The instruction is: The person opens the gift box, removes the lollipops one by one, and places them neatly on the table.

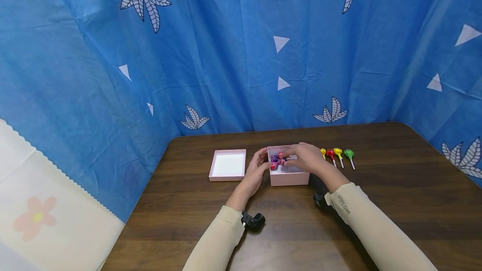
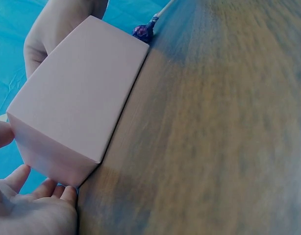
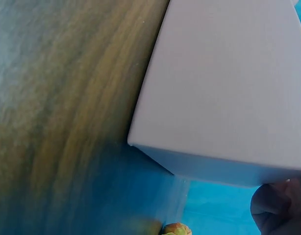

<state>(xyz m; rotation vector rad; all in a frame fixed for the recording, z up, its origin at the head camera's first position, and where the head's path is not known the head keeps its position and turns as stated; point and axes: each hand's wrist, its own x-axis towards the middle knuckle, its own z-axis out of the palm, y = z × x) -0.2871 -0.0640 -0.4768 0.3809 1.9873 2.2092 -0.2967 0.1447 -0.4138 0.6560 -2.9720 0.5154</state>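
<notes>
An uncovered pink box (image 1: 290, 179) stands on the table, with several purple and red wrapped lollipops (image 1: 275, 160) inside at its left end. My left hand (image 1: 254, 175) rests against the box's left side, fingertips on the wall and thumb at the rim, as the left wrist view also shows. Over the box, my right hand (image 1: 306, 158) reaches in from the right and pinches what looks like a lollipop by its white stick; its fingers partly hide it. In the right wrist view, the box (image 3: 224, 83) covers most of that hand.
Left of the box lies a shallow pink lid (image 1: 227, 165), white inside up. To the right, yellow, red and green lollipops (image 1: 349, 154) lie in a row on the dark wooden table (image 1: 395, 187). A purple lollipop (image 2: 143, 33) shows beside the box. Blue curtains (image 1: 233, 53) hang behind.
</notes>
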